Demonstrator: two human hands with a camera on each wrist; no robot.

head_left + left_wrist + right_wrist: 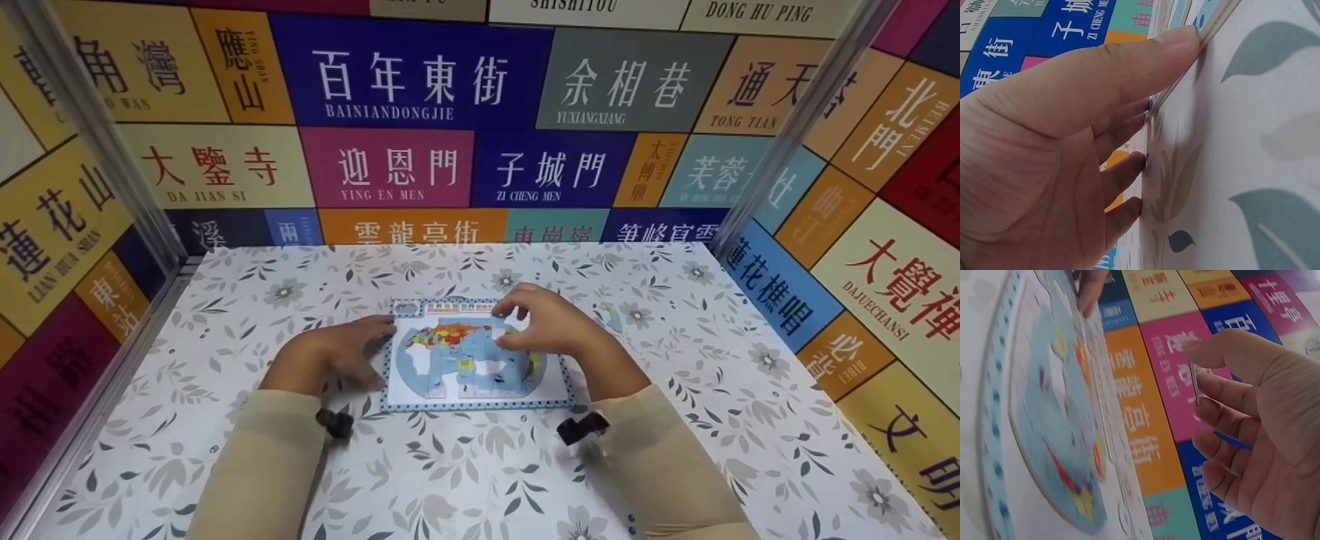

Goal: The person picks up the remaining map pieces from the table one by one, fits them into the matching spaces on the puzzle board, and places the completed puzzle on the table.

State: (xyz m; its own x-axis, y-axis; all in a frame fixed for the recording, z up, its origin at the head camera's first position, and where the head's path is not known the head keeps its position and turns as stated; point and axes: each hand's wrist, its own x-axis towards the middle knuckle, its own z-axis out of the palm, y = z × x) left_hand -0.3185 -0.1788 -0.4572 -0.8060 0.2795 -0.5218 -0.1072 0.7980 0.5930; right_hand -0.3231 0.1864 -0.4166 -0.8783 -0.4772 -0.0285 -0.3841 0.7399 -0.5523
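Sign-covered walls (412, 71) border a leaf-print tabletop (435, 480), left hand (337, 349) spread against a map puzzle (472, 346), right hand (553, 321) pinching a thin piece (1194, 381).

Head view: left forearm (259, 457) angled up from lower left; left hand (337, 351) left of centre, thumb extended. Right forearm (667, 465) from lower right; right hand (555, 321) near centre, thumb and fingers pinching.
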